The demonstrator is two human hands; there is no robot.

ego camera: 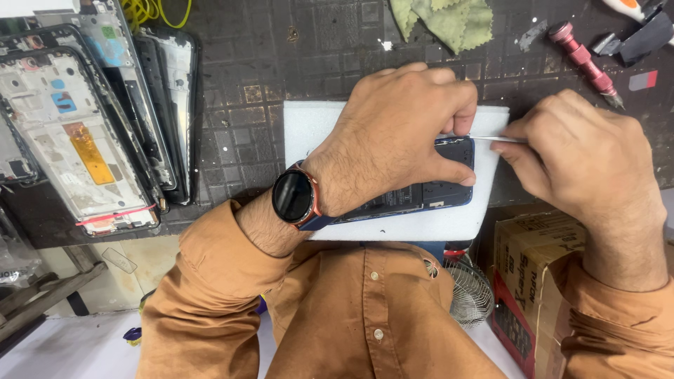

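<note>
An opened dark blue phone (439, 191) lies on a white foam pad (309, 126) on the dark work mat. My left hand (393, 133) presses down on the phone and covers most of it, thumb along its near edge. A round black watch sits on that wrist. My right hand (576, 158) grips a thin metal tool (500, 139), whose tip touches the phone's upper right corner. Whether the tip is under a part is hidden by my fingers.
A stack of phone frames and screens (84, 133) lies at the left. A green cloth (446, 21) and a red screwdriver (583, 56) sit at the back. A cardboard box (526, 267) and a small fan (467, 288) stand below the bench edge.
</note>
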